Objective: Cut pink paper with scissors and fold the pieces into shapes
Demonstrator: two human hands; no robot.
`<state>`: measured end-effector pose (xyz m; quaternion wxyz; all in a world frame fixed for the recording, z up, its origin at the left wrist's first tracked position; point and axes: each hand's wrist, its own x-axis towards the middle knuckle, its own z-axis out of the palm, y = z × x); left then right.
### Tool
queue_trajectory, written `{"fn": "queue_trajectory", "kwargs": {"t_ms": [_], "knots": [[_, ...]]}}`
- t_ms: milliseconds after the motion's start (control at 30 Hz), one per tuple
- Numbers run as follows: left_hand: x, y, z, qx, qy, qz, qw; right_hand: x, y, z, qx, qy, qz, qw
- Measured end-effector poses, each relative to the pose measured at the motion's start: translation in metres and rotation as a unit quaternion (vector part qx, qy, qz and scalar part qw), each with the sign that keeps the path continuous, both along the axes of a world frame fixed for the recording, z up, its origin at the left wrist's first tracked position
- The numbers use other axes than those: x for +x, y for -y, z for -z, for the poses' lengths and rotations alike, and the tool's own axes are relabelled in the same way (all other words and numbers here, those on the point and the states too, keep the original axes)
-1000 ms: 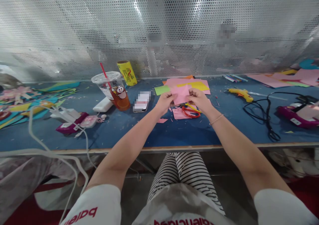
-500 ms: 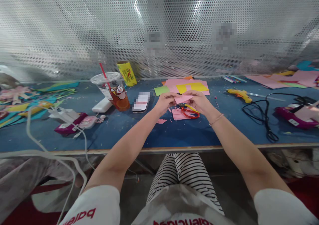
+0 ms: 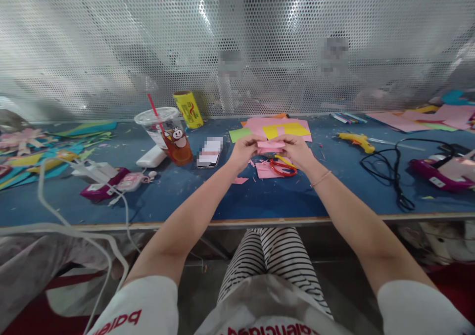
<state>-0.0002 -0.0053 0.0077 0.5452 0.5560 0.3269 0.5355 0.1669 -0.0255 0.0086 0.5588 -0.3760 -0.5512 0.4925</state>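
Note:
Between both hands a small piece of pink paper (image 3: pixel 270 147) is stretched level above the table, with a fold line running across it. My left hand (image 3: pixel 245 152) pinches its left end and my right hand (image 3: pixel 297 151) pinches the right end. Just below the paper lie red-handled scissors (image 3: pixel 282 168), resting on a pink paper scrap (image 3: pixel 266 170). Behind my hands is a stack of coloured sheets, a yellow sheet (image 3: pixel 293 130) on top of a pink sheet (image 3: pixel 256 123). My fingers hide the paper's ends.
To the left stand a phone (image 3: pixel 210 152), a tilted plastic cup of drink (image 3: pixel 174 144) and a yellow roll (image 3: pixel 189 110). A yellow glue gun (image 3: pixel 356 141) and a black cable (image 3: pixel 395 171) lie to the right. A perforated metal screen (image 3: pixel 260 43) closes the back.
The pink paper has turned from a slanted position to level, and its folded face now shows. Both hands stay in nearly the same spot.

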Motion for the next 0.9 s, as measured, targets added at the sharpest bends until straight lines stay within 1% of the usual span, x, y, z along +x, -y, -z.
{"fn": "queue_trajectory", "kwargs": {"t_ms": [100,200,300,367,467,600,733,900], "knots": [[-0.001,-0.001,0.000,0.018,0.020,0.037,0.999,0.000,0.004,-0.004,-0.005,-0.044,-0.019,0.999],[-0.002,-0.002,0.000,-0.003,0.046,0.054,0.997,0.001,0.005,-0.007,-0.021,-0.073,-0.041,0.996],[-0.003,-0.003,0.000,-0.014,0.057,0.082,0.995,0.002,0.005,-0.006,-0.020,-0.071,-0.052,0.996],[-0.003,-0.003,0.001,0.006,0.035,0.084,0.996,0.002,0.003,-0.003,0.002,-0.040,-0.039,0.998],[-0.001,-0.001,0.002,0.034,0.005,0.065,0.997,0.001,-0.001,0.004,0.039,0.015,-0.009,0.999],[0.000,0.000,0.002,0.015,-0.010,0.051,0.999,0.004,-0.006,0.008,0.076,0.059,0.035,0.995],[-0.002,-0.003,0.003,-0.009,-0.011,0.030,0.999,0.004,-0.005,0.004,0.066,0.081,0.067,0.992],[-0.002,-0.003,0.002,-0.029,0.009,0.046,0.998,0.002,-0.005,0.002,0.060,0.083,0.077,0.992]]}}
